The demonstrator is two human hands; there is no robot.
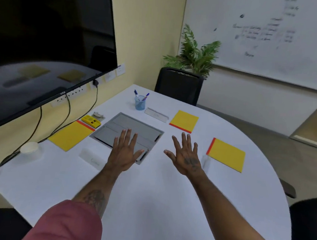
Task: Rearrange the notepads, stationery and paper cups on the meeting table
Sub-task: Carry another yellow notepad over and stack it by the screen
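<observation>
Three yellow notepads with orange spines lie on the white table: one at the left, one at the back, one at the right. A blue mesh pen cup holding pens stands at the far end. A white paper cup stands upside down near the left edge. My left hand is spread flat, fingers straight, over the grey panel in the table's middle. My right hand is spread open above the bare table, holding nothing.
A yellow object and a small grey item lie by the wall. Clear name plates lie at the back and the near left. A large screen hangs left with cables trailing down. A black chair stands beyond the table.
</observation>
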